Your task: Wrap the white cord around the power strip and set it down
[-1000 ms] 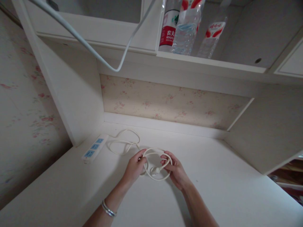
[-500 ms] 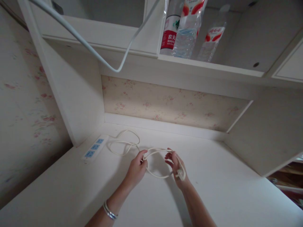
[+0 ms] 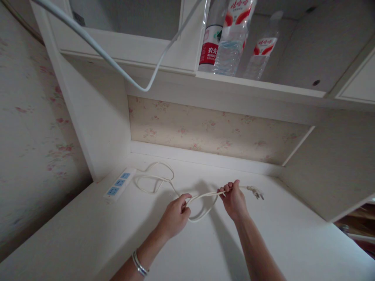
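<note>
A white power cord [image 3: 202, 216] runs in loops between my two hands above the desk. My left hand [image 3: 175, 216] is closed on the gathered cord, thumb and fingers pinching it. Further right, my right hand [image 3: 234, 201] has its fingers wrapped round the same cord, and the plug [image 3: 256, 192] sticks out past it with its prongs pointing right. The other end of the cord lies in loose loops on the desk and leads to a white power strip [image 3: 120, 183] with blue socket faces, at the back left.
The white desk top [image 3: 293, 234] lies under my hands. Overhead, a shelf [image 3: 293, 88] holds several plastic bottles [image 3: 230, 54]. A pale bent tube [image 3: 108, 58] hangs across the upper left. Side panels and a floral back wall [image 3: 211, 127] enclose the desk.
My right hand has moved right and turned, closing round the cord. The plug, which hung by my right wrist, now points out to the right. My left hand shifted slightly right and down.
</note>
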Available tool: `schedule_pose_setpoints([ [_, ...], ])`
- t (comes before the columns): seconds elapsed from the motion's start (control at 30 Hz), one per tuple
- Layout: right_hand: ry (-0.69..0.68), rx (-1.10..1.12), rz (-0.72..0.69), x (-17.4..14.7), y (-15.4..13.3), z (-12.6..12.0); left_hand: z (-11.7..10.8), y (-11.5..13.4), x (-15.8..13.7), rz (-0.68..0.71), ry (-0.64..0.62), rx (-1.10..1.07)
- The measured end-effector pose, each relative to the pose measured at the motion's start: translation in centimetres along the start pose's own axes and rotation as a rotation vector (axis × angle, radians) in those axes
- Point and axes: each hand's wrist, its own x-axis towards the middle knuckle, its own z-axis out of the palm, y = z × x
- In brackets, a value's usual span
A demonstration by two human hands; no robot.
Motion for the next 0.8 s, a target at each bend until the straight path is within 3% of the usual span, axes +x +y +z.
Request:
schedule_pose_setpoints([
  [0.13,-0.067,0.005,0.071,0.6,-3.9,2.1,0.4,1.2,-0.4,0.08,-0.014,0.144],
  [0.33,-0.113,0.016,0.111,0.7,-7.7,5.0,0.4,1.9,-0.7,0.228,-0.073,0.162],
  [0.47,-0.145,0.057,0.156,-0.5,-7.4,7.2,0.5,1.6,-1.0,0.283,-0.067,-0.041],
  [0.57,-0.249,0.069,0.229,-2.5,-6.6,9.9,0.4,2.2,-0.7,0.321,-0.07,-0.224],
  [0.67,-0.423,0.073,0.301,-4.5,-6.6,13.2,0.2,4.2,0.4,0.355,-0.117,-0.336],
  [0.8,-0.547,0.086,0.296,-5.7,-7.9,16.6,-0.5,7.2,2.4,0.37,-0.052,-0.472],
])
